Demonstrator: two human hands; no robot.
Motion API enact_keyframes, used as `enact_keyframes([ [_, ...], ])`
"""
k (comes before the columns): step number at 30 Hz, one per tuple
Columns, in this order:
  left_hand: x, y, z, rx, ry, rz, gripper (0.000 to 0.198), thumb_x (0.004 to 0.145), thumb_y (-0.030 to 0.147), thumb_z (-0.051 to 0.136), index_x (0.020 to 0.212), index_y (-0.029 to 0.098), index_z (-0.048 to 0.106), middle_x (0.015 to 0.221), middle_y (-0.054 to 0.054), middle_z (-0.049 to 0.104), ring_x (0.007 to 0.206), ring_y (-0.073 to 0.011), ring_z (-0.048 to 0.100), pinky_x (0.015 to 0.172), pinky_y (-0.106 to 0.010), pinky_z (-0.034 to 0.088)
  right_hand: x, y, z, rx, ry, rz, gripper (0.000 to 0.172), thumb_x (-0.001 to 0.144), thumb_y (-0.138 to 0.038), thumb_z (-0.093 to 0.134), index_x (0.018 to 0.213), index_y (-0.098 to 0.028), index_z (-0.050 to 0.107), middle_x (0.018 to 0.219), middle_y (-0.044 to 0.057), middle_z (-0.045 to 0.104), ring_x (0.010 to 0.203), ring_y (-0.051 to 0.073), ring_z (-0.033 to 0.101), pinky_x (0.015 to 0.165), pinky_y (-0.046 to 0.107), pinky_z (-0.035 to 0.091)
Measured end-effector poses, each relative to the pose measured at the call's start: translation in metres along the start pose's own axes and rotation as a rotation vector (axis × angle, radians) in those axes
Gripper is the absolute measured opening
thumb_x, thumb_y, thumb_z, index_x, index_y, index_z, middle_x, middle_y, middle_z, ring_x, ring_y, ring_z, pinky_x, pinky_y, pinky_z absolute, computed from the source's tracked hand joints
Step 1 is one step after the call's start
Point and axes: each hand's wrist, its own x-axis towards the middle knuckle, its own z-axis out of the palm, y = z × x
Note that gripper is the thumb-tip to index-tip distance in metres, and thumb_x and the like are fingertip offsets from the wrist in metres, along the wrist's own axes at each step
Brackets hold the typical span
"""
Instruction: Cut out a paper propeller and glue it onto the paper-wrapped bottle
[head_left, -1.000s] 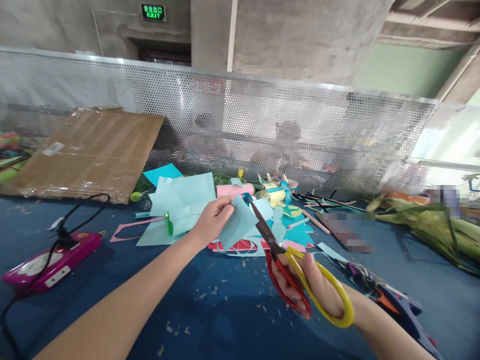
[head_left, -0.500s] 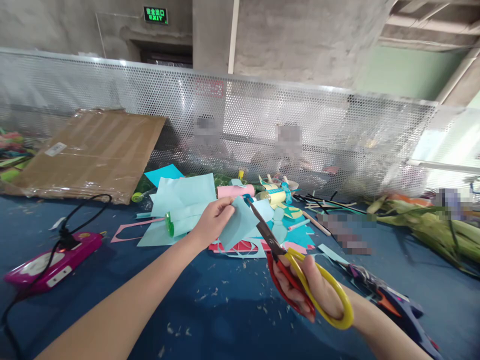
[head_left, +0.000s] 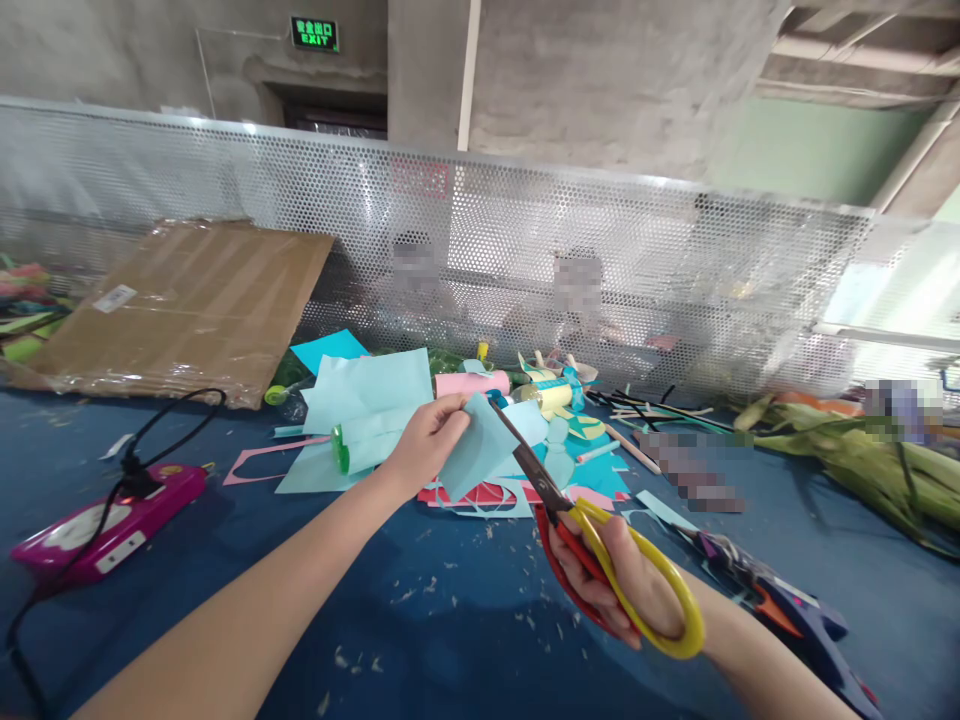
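A small piece of light blue paper (head_left: 478, 455) is pinched between the thumb and fingers of my left hand (head_left: 429, 445), held up above the table. My right hand (head_left: 611, 575) grips a pair of scissors (head_left: 544, 478) with one yellow and one red handle loop. The blades point up and left, at the right edge of the paper. Behind the paper lie a pink paper roll (head_left: 471, 384) and a green-rimmed bottle wrapped in light blue paper (head_left: 373, 440).
A magenta power strip (head_left: 112, 525) with a black cord lies left. Cardboard (head_left: 195, 300) leans on a perforated metal screen (head_left: 495, 230). A dark blue glue gun (head_left: 787, 610) is at right, near green husks (head_left: 862, 470). Paper scraps dot the blue table (head_left: 420, 640).
Both hands stay nearly in place. The scissor blades look slightly more closed at the paper, and the red loop has shifted a little toward the yellow one. The view has tilted very slightly.
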Motion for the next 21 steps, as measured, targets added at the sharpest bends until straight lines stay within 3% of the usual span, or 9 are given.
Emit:
enact_keyframes([
  [2, 0.000, -0.001, 0.000, 0.006, -0.008, 0.004, 0.019, 0.078, 0.026, 0.037, 0.065, 0.018, 0.048, 0.061, 0.002, 0.043, 0.056, -0.0121, 0.037, 0.053, -0.025, 0.031, 0.000, 0.000, -0.001, 0.014, -0.026, -0.012, 0.069, 0.074, -0.084, 0.017, 0.070, -0.019, 0.043, 0.049, -0.009, 0.033, 0.031, 0.003, 0.031, 0.029, 0.014, 0.036],
  [5, 0.001, -0.004, 0.000, 0.019, -0.027, 0.013, 0.019, 0.078, 0.026, 0.037, 0.064, 0.018, 0.047, 0.061, 0.002, 0.042, 0.057, -0.0121, 0.037, 0.054, -0.026, 0.031, -0.001, -0.005, 0.000, 0.047, -0.083, -0.038, 0.069, 0.074, -0.083, 0.017, 0.072, -0.019, 0.045, 0.055, -0.008, 0.035, 0.039, 0.005, 0.033, 0.047, 0.026, 0.054],
  [10, 0.002, -0.006, 0.002, 0.037, -0.090, 0.036, 0.019, 0.078, 0.028, 0.038, 0.062, 0.019, 0.044, 0.062, 0.003, 0.039, 0.058, -0.0127, 0.037, 0.056, -0.026, 0.033, -0.006, -0.015, 0.001, 0.030, -0.115, -0.057, 0.065, 0.078, -0.079, 0.020, 0.076, -0.020, 0.048, 0.063, -0.004, 0.038, 0.049, 0.009, 0.037, 0.066, 0.037, 0.056],
  [18, -0.001, -0.006, 0.005, 0.028, -0.190, 0.062, 0.020, 0.083, 0.028, 0.038, 0.070, 0.018, 0.049, 0.066, 0.002, 0.045, 0.061, -0.0127, 0.041, 0.058, -0.026, 0.035, -0.002, -0.004, -0.003, 0.084, -0.110, -0.049, 0.070, 0.076, -0.082, 0.016, 0.082, -0.019, 0.049, 0.060, -0.006, 0.037, 0.046, 0.008, 0.032, 0.066, 0.038, 0.057],
  [21, -0.002, -0.004, 0.005, 0.018, -0.196, 0.070, 0.020, 0.083, 0.028, 0.038, 0.070, 0.019, 0.050, 0.067, 0.002, 0.045, 0.061, -0.0127, 0.041, 0.058, -0.026, 0.035, 0.000, 0.003, -0.004, 0.103, -0.087, -0.054, 0.074, 0.073, -0.084, 0.015, 0.082, -0.018, 0.048, 0.058, -0.007, 0.036, 0.043, 0.007, 0.034, 0.055, 0.031, 0.056],
])
